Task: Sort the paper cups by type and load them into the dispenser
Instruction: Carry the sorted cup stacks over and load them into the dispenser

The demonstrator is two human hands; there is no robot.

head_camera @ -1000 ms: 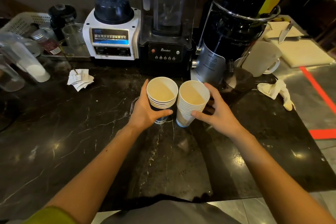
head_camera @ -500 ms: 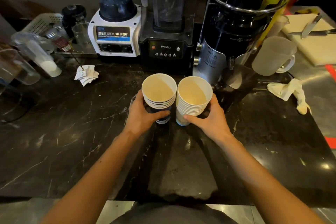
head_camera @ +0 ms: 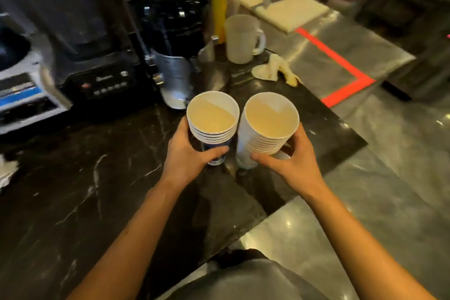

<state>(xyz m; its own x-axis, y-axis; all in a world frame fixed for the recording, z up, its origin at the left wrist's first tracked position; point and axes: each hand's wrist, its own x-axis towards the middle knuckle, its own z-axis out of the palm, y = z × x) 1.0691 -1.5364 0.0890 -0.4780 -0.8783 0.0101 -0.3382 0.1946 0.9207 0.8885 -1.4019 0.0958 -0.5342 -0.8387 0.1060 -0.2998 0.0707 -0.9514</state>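
While gripping one stack in each hand, treat the two as separate types and never let one nest into the other. With the left hand [head_camera: 185,156] curled round the dark-blue stack of cups [head_camera: 212,118], thumb across the near side just below the rims, and the right hand [head_camera: 298,165] curled the same way round the white stack of cups [head_camera: 270,119], hold on the bodies and not on the rolled rims. Both stacks upright between the hands, side by side, rims almost touching, bases at or just above the black counter [head_camera: 97,173]; cannot tell which.

Squeeze lightly, to avoid buckling what are probably thin paper walls. Slide the little fingers under the bases if possible, to guard against dropping the lowest cups on the lift. Raise straight up, mouths level.

Steer clear of the pitcher [head_camera: 241,39] and the crumpled cloth [head_camera: 272,69] beyond the right hand, and of the blender [head_camera: 92,56] beyond the left hand.

No dispenser in view, so find it before carrying anything off. Then load one type per tube, probably one stack at a time, parking the other within easy reach. Before loading, check each stack for a stray cup of the wrong colour.
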